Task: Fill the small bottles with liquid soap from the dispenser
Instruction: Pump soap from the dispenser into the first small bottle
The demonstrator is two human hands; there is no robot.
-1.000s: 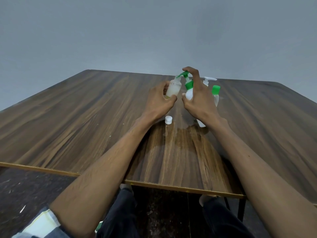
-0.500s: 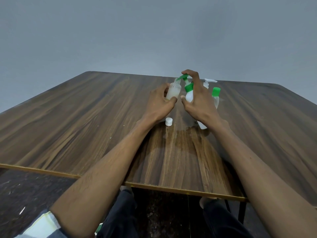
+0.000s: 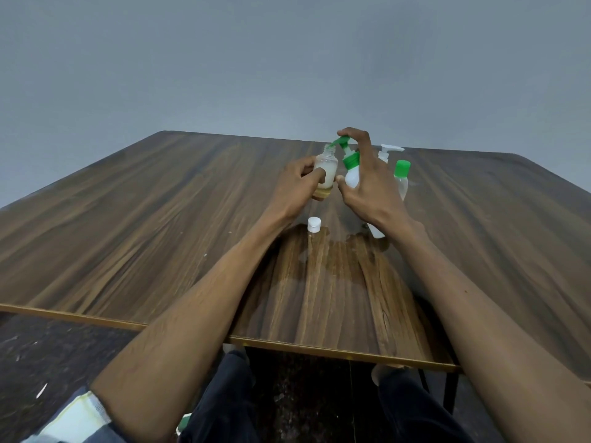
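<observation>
I see the wooden table [image 3: 134, 225] filling most of my view, with both forearms reaching across it toward twelve o'clock. My right hand [image 3: 367, 190] is wrapped around the tilted white soap dispenser [image 3: 352, 175], thumb against its body and index finger arched over to press on the green pump head [image 3: 341, 141], the wrist bent down toward the table. My left hand [image 3: 295, 187], at about eleven o'clock from the wrist of the right, grips the small bottle [image 3: 327, 169] between curled fingers and thumb, holding it upright and off the table with its open neck just under the green spout. Behind the right hand, at one o'clock, stand a white pump bottle [image 3: 387, 153] and a clear green-capped bottle [image 3: 401, 177]. A small white cap [image 3: 314, 224] lies on the table at six o'clock from the held bottle.
</observation>
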